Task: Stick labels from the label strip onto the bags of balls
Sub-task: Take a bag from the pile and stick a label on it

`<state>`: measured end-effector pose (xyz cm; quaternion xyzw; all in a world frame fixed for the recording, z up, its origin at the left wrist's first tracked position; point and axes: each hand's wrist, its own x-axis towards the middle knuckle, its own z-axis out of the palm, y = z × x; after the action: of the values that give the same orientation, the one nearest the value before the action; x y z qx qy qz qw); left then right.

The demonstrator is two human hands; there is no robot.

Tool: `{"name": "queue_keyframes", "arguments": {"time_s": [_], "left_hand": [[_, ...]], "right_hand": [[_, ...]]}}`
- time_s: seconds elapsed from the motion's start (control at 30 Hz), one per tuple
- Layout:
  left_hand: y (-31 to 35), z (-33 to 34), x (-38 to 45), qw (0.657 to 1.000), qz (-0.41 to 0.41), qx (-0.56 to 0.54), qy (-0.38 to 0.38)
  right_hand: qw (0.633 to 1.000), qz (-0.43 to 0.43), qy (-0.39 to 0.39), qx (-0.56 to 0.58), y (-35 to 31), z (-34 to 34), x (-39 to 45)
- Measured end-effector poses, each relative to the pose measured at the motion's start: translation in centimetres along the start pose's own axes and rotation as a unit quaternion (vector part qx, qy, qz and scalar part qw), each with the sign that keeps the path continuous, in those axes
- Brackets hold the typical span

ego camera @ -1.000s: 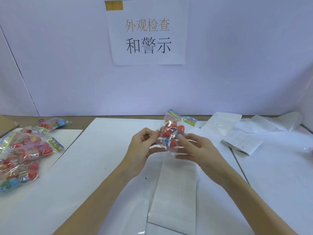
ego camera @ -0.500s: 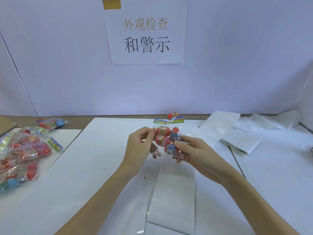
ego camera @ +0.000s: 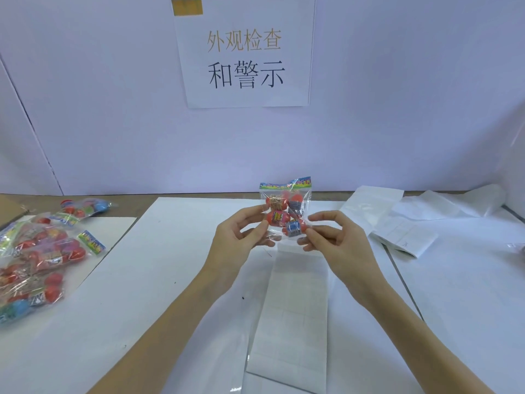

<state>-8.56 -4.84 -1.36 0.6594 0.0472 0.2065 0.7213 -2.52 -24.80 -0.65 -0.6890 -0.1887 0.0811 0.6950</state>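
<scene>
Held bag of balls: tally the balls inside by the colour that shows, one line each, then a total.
In the bag of balls, gripped at its lower corners by the left hand and the right hand:
Red balls: 3
Red ball with blue wrap: 1
Total: 4 visible; any others are hidden.

A white paper sign is fixed to the pale back wall; two lines of Chinese characters are printed on it, the upper in tan, the lower in black. A tan rectangle, possibly tape, is seen at its top left corner. The counter is brown where exposed along the far edge. It is covered by large white sheets, laid edge to edge. A brown cardboard corner is noted at far left. Crumpled translucent film is heaped at far right, against the wall.
</scene>
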Motion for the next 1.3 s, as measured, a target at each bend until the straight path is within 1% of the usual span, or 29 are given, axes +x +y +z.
{"name": "queue_keyframes", "arguments": {"time_s": [0.1, 0.23, 0.27, 0.3, 0.37, 0.4, 0.43, 0.5, 0.57, 0.6, 0.63, 0.67, 0.7, 0.73, 0.77, 0.8, 0.83, 0.9, 0.93, 1.0, 1.1, 1.13, 1.23, 1.3], "left_hand": [[-0.1, 0.0, 0.0, 1.000, -0.009, -0.010, 0.003], [0.0, 0.1, -0.2, 0.999, -0.034, -0.017, 0.007], [0.0, 0.2, -0.3, 0.999, -0.032, 0.003, 0.016], [0.0, 0.5, -0.4, 0.998, -0.020, 0.046, 0.030], [-0.3, 0.8, -0.7, 0.984, 0.026, 0.169, 0.043], [-0.6, 1.0, -0.8, 0.977, 0.042, 0.207, 0.025], [-0.7, 1.2, -1.0, 0.977, 0.037, 0.210, -0.007], [-0.4, 1.7, -1.4, 0.989, -0.017, 0.129, -0.071], [-0.2, 1.9, -1.4, 0.994, -0.059, 0.041, -0.087], [0.0, 2.0, -1.4, 0.995, -0.064, -0.001, -0.075], [0.2, 2.0, -1.3, 0.995, -0.071, -0.047, -0.055], [0.3, 2.0, -1.3, 0.991, -0.085, -0.096, -0.037], [0.5, 2.0, -1.2, 0.985, -0.102, -0.136, -0.027], [0.6, 1.9, -1.1, 0.978, -0.118, -0.167, -0.026], [0.6, 1.8, -1.0, 0.973, -0.128, -0.190, -0.036], [0.7, 1.7, -1.0, 0.969, -0.133, -0.204, -0.048], [0.8, 1.8, -1.0, 0.967, -0.138, -0.204, -0.058], [0.7, 1.9, -1.1, 0.968, -0.154, -0.187, -0.059], [0.7, 2.0, -1.2, 0.970, -0.156, -0.178, -0.053], [0.8, 2.0, -1.1, 0.975, -0.147, -0.163, -0.022], [0.8, 1.2, -0.5, 0.979, -0.135, -0.138, 0.065], [0.8, 0.9, -0.4, 0.979, -0.132, -0.131, 0.083], [0.8, 0.7, -0.5, 0.980, -0.128, -0.112, 0.104], [0.8, 0.7, -0.4, 0.985, -0.130, -0.085, 0.079]], "right_hand": [[0.997, -0.049, 0.030, -0.048, 0.1, 0.5, -0.1], [0.993, -0.078, 0.037, -0.085, 0.2, 0.5, -0.1], [0.992, -0.081, 0.038, -0.087, 0.2, 0.5, -0.2], [0.991, -0.084, 0.041, -0.092, 0.3, 0.6, -0.2], [0.985, -0.106, 0.044, -0.127, 0.4, 0.8, -0.3], [0.980, -0.123, 0.037, -0.151, 0.4, 0.9, -0.4], [0.975, -0.143, 0.022, -0.172, 0.4, 1.0, -0.6], [0.963, -0.185, -0.029, -0.192, 0.3, 1.2, -0.8], [0.961, -0.203, -0.104, -0.157, 0.1, 1.4, -1.1], [0.968, -0.189, -0.124, -0.109, -0.2, 1.6, -1.2], [0.975, -0.173, -0.118, -0.071, -0.2, 1.8, -1.2], [0.982, -0.163, -0.082, -0.050, -0.2, 1.9, -1.2], [0.986, -0.155, -0.023, -0.053, -0.1, 2.0, -1.2], [0.987, -0.136, 0.034, -0.073, 0.0, 2.0, -1.0], [0.987, -0.106, 0.068, -0.098, 0.0, 1.9, -0.9], [0.989, -0.065, 0.064, -0.116, 0.0, 1.7, -0.8], [0.992, -0.021, 0.033, -0.116, 0.0, 1.5, -0.6], [0.996, 0.050, -0.047, -0.061, 0.1, 1.2, -0.4], [0.995, 0.067, -0.076, -0.024, 0.2, 1.1, -0.4], [0.991, 0.083, -0.105, 0.011, 0.1, 0.8, -0.5], [0.988, 0.088, -0.124, -0.016, -0.2, 0.5, -0.6], [0.987, 0.089, -0.133, -0.026, -0.2, 0.6, -0.6], [0.982, 0.095, -0.160, -0.039, -0.2, 1.4, -1.0], [0.983, 0.095, -0.153, -0.036, -0.1, 1.7, -1.0]]}}
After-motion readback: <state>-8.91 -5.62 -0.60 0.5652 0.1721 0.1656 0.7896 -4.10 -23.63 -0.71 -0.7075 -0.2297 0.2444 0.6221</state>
